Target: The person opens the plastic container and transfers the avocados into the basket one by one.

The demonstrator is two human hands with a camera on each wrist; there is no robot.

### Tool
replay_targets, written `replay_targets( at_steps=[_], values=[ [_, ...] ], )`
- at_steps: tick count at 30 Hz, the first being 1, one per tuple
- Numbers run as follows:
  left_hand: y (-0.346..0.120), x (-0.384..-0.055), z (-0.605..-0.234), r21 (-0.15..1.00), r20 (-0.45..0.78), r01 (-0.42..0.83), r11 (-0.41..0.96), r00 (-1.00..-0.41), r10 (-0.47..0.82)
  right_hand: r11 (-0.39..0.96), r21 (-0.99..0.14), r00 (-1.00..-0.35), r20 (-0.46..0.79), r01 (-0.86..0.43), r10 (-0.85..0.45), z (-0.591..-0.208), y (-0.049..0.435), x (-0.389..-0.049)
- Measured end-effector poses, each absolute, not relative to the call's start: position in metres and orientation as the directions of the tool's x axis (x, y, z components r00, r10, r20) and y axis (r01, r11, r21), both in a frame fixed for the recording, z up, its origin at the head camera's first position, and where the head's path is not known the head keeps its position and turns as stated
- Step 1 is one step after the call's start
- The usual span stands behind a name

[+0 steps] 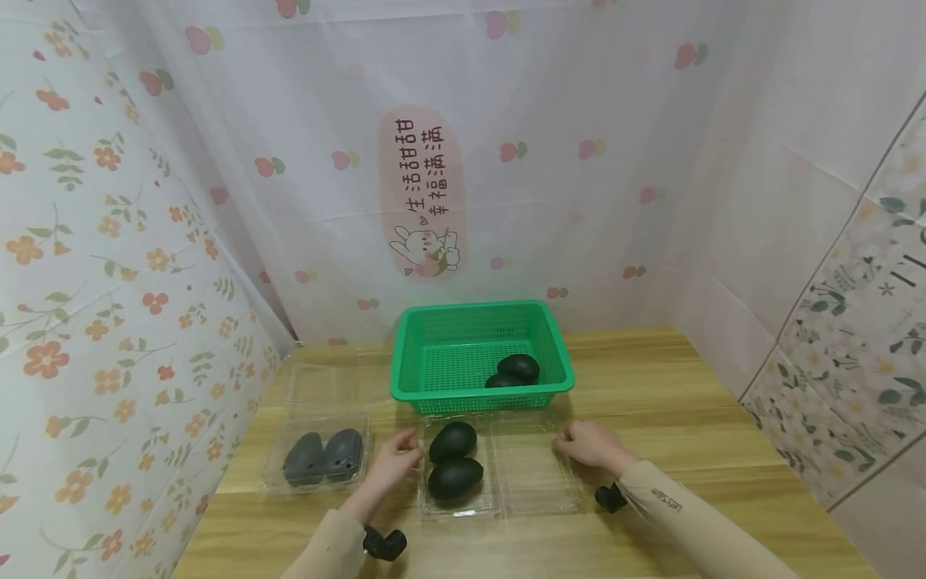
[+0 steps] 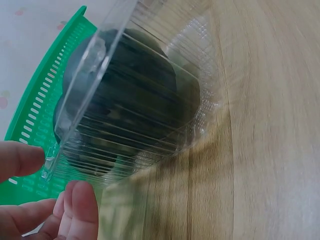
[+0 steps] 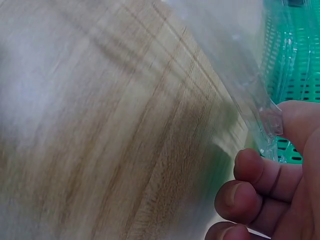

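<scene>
A clear plastic clamshell box lies unfolded on the table, with two dark avocados in its left half. Its lid is folded out to the right. My left hand is at the box's left edge; in the left wrist view, thumb and fingers stand apart around a corner tab. At the lid's right edge is my right hand. Its thumb and index finger pinch the rim in the right wrist view, with the other fingers curled below.
Behind the box stands a green plastic basket with two dark avocados in it. A second clear clamshell to the left holds two more avocados, its lid raised open behind. Patterned cloth walls surround the wooden table.
</scene>
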State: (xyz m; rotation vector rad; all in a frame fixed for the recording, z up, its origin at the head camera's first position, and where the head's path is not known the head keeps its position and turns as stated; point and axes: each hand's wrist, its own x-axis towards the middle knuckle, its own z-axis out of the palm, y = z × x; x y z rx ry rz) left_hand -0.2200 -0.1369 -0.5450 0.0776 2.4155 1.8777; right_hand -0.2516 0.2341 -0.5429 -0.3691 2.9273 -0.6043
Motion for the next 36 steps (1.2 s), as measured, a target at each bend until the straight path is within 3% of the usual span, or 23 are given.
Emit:
replay_targets(
  at_steps=[24,36],
  values=[
    [-0.134,-0.224,-0.552,0.988,-0.112,-0.094,0.119,-0.981,0.157,0.890,-0.383,-0.960,-0.023,-0.249,-0.278,-0.553,0.236,-0.254],
    [-0.134,-0.218,-0.547,0.986,-0.137,-0.119,0.117,-0.978,0.159,0.846,-0.434,-0.942,0.018,-0.310,-0.336,-0.516,0.224,-0.252]
  ],
)
